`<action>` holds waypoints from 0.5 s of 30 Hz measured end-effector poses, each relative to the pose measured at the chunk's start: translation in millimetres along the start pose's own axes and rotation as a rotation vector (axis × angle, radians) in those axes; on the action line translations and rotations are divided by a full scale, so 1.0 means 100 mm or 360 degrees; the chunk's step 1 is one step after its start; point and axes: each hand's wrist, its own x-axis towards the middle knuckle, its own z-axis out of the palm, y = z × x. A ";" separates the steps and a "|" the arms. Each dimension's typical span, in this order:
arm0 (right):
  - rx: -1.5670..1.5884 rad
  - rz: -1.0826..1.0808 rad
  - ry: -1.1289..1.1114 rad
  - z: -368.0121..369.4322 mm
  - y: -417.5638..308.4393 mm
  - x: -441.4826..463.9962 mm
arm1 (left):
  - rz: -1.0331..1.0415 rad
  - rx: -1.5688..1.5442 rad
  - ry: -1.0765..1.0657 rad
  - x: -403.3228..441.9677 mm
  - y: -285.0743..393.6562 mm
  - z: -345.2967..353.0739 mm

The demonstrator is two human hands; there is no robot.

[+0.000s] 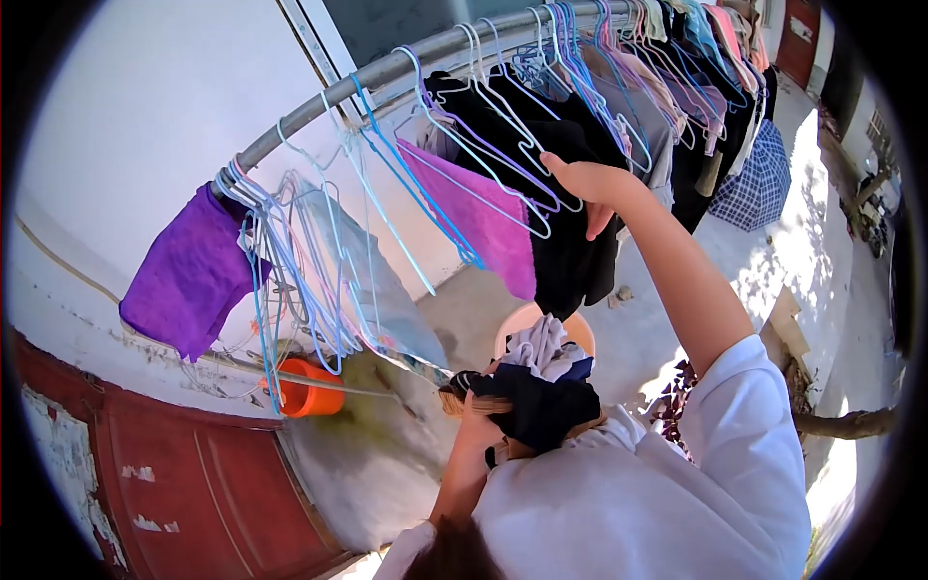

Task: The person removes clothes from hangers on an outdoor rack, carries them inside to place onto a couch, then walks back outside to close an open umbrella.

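Observation:
A bundle of clothes (pixel 546 411), mostly black with grey and white pieces, is gathered against my chest. My left hand (pixel 480 401) is closed around its left side, its fingertips partly hidden by cloth. My right hand (pixel 587 186) reaches up to the rail, fingers apart, in front of a black garment (pixel 580 261). One fingertip is at or very near a white hanger (pixel 507 121); whether it touches I cannot tell. A pink-purple towel (pixel 474 213) hangs just left of that black garment.
A metal rail (pixel 387 70) runs across, crowded with clothes at right. Bunched hangers (pixel 309 290) and a purple cloth (pixel 193 275) hang at its left end. Below are an orange bucket (pixel 311 389) and a pale pink basin (pixel 580 333). A checked umbrella (pixel 754 184) hangs at far right.

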 end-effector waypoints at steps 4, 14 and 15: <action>0.0446 0.0121 -0.0345 -0.03 0.14 0.22 | -0.0267 -0.0736 -0.0007 -0.08 -0.11 -0.14; 0.0649 -0.0124 -0.0745 0.26 0.03 0.22 | -0.0223 -0.0549 -0.0058 -0.19 -0.06 -0.22; 0.0860 0.0121 -0.0627 0.32 0.05 0.38 | -0.0190 -0.0460 -0.0074 -0.20 -0.09 -0.24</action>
